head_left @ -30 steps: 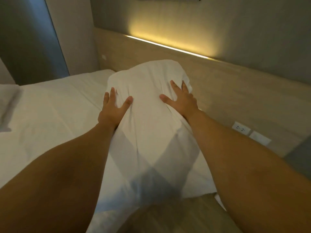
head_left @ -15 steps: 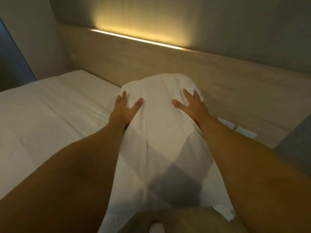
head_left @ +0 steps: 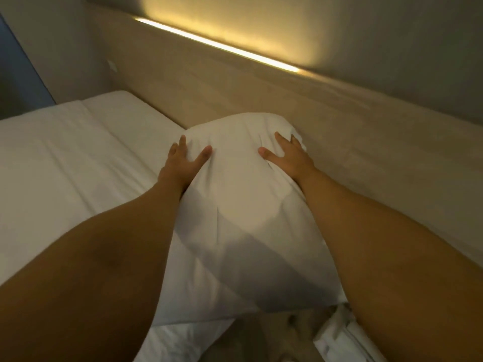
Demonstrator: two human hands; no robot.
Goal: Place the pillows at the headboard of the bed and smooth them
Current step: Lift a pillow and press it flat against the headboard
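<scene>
A white pillow (head_left: 237, 205) lies lengthwise on the bed (head_left: 65, 163), its far end close to the wooden headboard (head_left: 261, 95). My left hand (head_left: 183, 163) presses on the pillow's left side with fingers spread, the thumb on top. On the pillow's right side near its far corner, my right hand (head_left: 287, 158) lies flat, fingers apart. Both forearms stretch over the pillow's near half and cast shadows on it. Only this one pillow is in view.
A lit strip (head_left: 217, 47) glows along the top of the headboard under a grey wall. A small switch plate (head_left: 112, 65) sits at the headboard's left end. The white sheet spreads to the left. Wooden floor (head_left: 264, 333) shows at the bottom.
The pillow has gone forward and down toward the headboard with both hands on it. The view has shifted, and the wall sockets at the right are out of sight.
</scene>
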